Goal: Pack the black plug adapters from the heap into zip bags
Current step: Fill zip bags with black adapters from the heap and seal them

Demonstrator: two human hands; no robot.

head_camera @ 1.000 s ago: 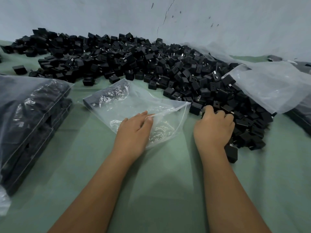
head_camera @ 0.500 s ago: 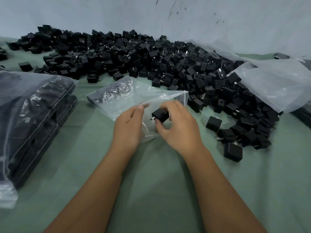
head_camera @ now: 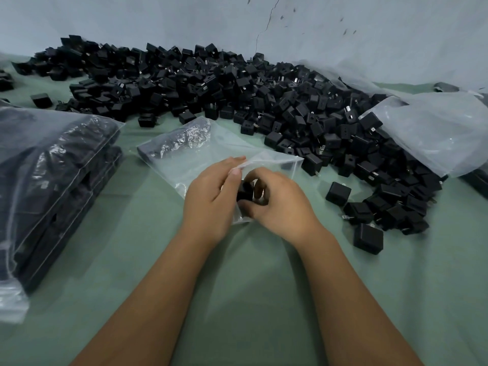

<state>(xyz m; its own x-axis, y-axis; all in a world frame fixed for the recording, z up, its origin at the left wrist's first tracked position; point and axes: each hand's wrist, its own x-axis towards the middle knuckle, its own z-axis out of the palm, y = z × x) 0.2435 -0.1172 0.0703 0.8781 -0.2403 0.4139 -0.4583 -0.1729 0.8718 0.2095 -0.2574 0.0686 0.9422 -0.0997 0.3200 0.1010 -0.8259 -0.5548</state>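
A clear zip bag point(head_camera: 206, 154) lies on the green cloth in the middle, with a row of black adapters at its far end. My left hand point(head_camera: 211, 196) pinches the bag's near open edge between thumb and fingers. My right hand point(head_camera: 277, 204) grips one black plug adapter point(head_camera: 245, 192) right at the bag's mouth, touching my left thumb. The big heap of black plug adapters point(head_camera: 237, 93) stretches across the back and down the right side.
A large clear sack of packed bags point(head_camera: 52, 180) sits at the left. Another big clear plastic bag point(head_camera: 433, 130) lies over the heap at right. Loose adapters point(head_camera: 368, 238) lie on the cloth to the right of my hands. A grey wall point(head_camera: 343, 35) stands behind.
My right hand left the heap with one adapter and carried it left to the bag's mouth. My left hand shifted from resting on the bag to pinching its edge.
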